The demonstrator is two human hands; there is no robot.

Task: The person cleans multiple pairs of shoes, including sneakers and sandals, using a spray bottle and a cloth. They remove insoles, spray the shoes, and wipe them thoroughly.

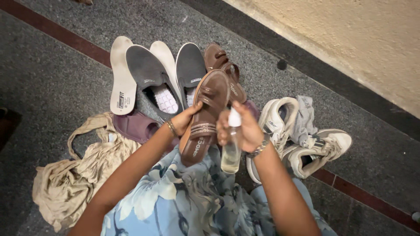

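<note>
1. A brown strappy sandal (204, 118) is held up over the lap, the left hand (183, 119) fingers clamped on its edge.
2. A small clear spray bottle (231, 146) is gripped by the right hand (244, 129), fingers wrapped round its neck, nozzle beside the sandal.
3. The nozzle is best aimed squarely at the straps, sandal kept steady.
4. The bottle appears to hold clear liquid; its level cannot be told.

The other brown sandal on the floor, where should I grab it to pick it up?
Grab the brown sandal on the floor by its straps, coming from above. It lies sole-down, straps arching upward, with the grey slip-on shoe close beside it, so the sides are harder to reach.
</note>
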